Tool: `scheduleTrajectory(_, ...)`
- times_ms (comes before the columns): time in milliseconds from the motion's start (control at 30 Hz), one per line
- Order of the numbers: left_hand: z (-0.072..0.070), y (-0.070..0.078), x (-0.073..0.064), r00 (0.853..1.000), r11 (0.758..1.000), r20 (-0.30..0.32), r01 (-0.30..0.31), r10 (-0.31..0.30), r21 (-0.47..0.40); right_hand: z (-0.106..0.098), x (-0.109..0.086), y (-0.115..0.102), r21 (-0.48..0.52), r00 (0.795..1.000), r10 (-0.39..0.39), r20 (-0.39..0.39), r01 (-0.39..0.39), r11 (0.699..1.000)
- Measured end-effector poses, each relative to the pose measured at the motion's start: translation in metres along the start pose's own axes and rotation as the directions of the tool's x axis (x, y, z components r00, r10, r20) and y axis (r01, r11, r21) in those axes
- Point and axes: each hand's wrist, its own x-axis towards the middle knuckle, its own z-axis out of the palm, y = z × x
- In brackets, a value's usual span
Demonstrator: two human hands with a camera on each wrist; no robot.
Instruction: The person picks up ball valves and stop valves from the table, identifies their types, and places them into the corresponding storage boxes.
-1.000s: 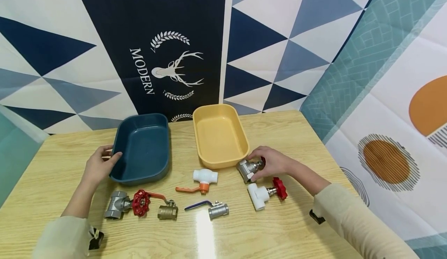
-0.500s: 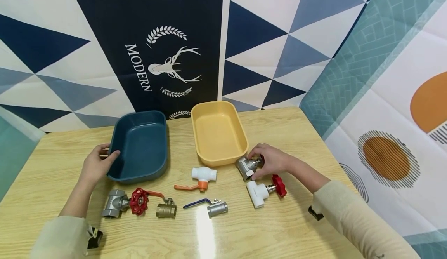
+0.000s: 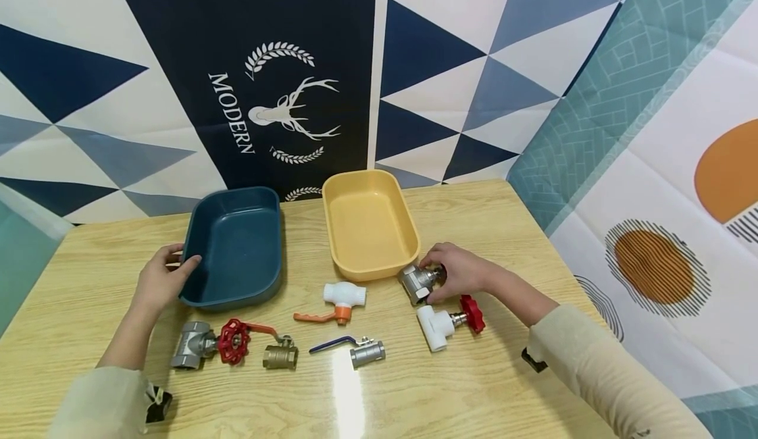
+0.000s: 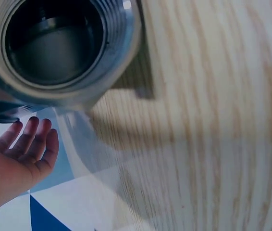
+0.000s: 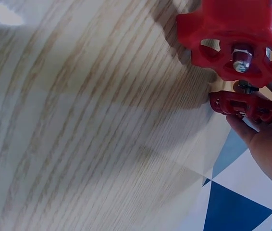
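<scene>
Right of centre, the right hand's point(image 3: 458, 274) thumb and fingers pinch the valve point(image 3: 416, 284), its stem running rightward to the palm, body beside the yellow tub point(image 3: 379, 272); the left hand point(image 3: 161, 280) pinches the blue tub's point(image 3: 237, 299) left rim.

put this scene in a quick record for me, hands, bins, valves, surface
left hand: on the left rim of the blue bin
right hand: grips the metal valve at its wheel, beside the yellow bin
bins: blue left, yellow right
other valves, left to right: grey valve, brass valve, orange-levered valve, blue-levered valve, red-wheeled white valve
surface: wooden table
</scene>
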Motion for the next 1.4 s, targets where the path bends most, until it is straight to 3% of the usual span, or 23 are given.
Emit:
scheduleTrajectory(300, -0.0002, -0.0008, 0.0003, 1.000, 1.000, -0.001, 0.001, -0.001, -0.004, 0.0015, 0.0013, 0.0010, -0.017, 0.998, -0.039, -0.043, 0.038, 0.999)
scheduleTrajectory(1167, -0.0013, 0.0000, 0.0014, 1.000, 1.000, -0.006, -0.005, 0.006, 0.010, -0.0006, 0.0049, -0.0038, -0.089, 0.999, -0.035, 0.000, 0.035, 0.995)
scheduleTrajectory(1400, -0.0003, -0.0011, 0.0027, 1.000, 1.000, 0.004, 0.013, -0.013, 0.003, 0.0024, 0.0023, -0.0028, -0.093, 0.999, -0.038, -0.022, 0.036, 0.995)
